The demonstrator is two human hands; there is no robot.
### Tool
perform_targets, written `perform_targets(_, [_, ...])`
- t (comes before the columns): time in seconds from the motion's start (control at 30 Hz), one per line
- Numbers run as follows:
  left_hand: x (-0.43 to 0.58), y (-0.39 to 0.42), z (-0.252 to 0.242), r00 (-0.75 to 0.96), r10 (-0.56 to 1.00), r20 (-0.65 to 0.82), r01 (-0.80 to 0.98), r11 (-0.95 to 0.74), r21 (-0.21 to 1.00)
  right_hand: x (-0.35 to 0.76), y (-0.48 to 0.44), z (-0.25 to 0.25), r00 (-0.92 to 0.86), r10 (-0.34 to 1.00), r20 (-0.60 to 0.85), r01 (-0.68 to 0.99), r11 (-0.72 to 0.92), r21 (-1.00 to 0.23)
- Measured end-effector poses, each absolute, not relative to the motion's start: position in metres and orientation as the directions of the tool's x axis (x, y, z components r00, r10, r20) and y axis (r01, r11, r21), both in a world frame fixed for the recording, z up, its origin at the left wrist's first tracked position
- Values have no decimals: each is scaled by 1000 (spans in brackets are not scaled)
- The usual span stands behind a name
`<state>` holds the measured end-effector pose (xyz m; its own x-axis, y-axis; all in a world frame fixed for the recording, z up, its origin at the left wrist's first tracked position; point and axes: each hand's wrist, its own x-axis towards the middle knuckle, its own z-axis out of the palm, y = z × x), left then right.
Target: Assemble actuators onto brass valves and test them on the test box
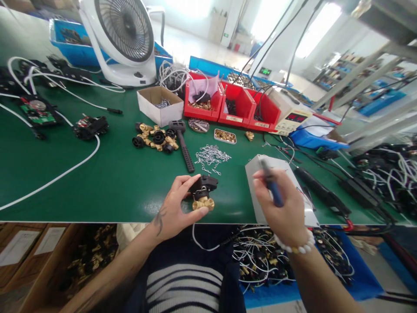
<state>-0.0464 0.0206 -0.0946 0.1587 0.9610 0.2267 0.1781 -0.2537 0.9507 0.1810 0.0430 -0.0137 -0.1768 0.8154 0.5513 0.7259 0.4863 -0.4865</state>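
My left hand (179, 202) is closed around a brass valve (203, 204) topped by a black actuator housing (204, 184), near the table's front edge. A wire clip (203, 190) shows where the housing meets the brass. Below the edge hangs a white cable (202, 248). My right hand (282, 202) grips a dark tool with a blue handle (275, 191), blurred by motion, so its kind is unclear. It is over a grey-white box (256, 187). A pile of metal spring clips (211, 155) lies just beyond my left hand.
A black hammer (184, 150) lies beside brass and black fittings (156, 138). Red bins (236, 108), a white carton (159, 108) and a fan (125, 39) stand behind. Cabled units (89, 127) are at left; a black electric screwdriver (322, 191) lies at right. A blue crate (361, 278) sits below.
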Motion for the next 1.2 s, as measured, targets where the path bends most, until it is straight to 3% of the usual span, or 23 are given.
perform_targets(0.07, [-46,21,-95,161,959,235,188,-264,946,182,43,-16,-91,783,615,708,485,-513])
perform_targets(0.2, [-46,22,-96,162,955,248,197,-278,940,184,45,-15,-471,848,242,781,529,-332])
perform_targets(0.23, [-46,22,-96,164,954,253,200,-283,938,184,45,-13,-468,850,240,791,525,-314])
perform_targets(0.37, [-46,22,-95,169,949,268,219,-301,928,181,43,-12,-126,791,599,771,458,-442])
perform_targets(0.43, [-46,22,-94,163,950,268,227,-300,927,178,42,-15,-219,822,525,780,471,-412])
perform_targets(0.53, [-46,21,-95,156,952,265,234,-296,926,177,41,-15,-468,853,233,789,521,-325])
perform_targets(0.57, [-45,21,-95,158,950,269,235,-301,924,177,41,-13,-459,854,245,787,519,-335])
perform_targets(0.67, [-45,21,-97,167,943,287,235,-321,918,177,42,-10,-209,824,526,768,471,-433])
perform_targets(0.7, [-45,21,-97,166,943,288,235,-322,917,177,42,-11,-173,815,554,766,464,-444])
perform_targets(0.73, [-45,21,-97,166,944,285,235,-319,918,177,42,-11,-202,827,524,776,462,-430])
perform_targets(0.87, [-45,21,-96,166,946,277,224,-310,924,176,41,-12,-477,864,163,802,503,-321])
perform_targets(1.03, [-45,22,-95,170,940,296,236,-330,914,174,38,-13,-214,851,480,773,448,-450])
perform_targets(1.13, [-45,22,-96,168,947,275,228,-309,923,171,39,-21,-368,879,304,794,467,-389])
perform_targets(1.2, [-44,21,-96,166,947,274,224,-307,925,170,41,-21,-433,881,191,779,472,-413])
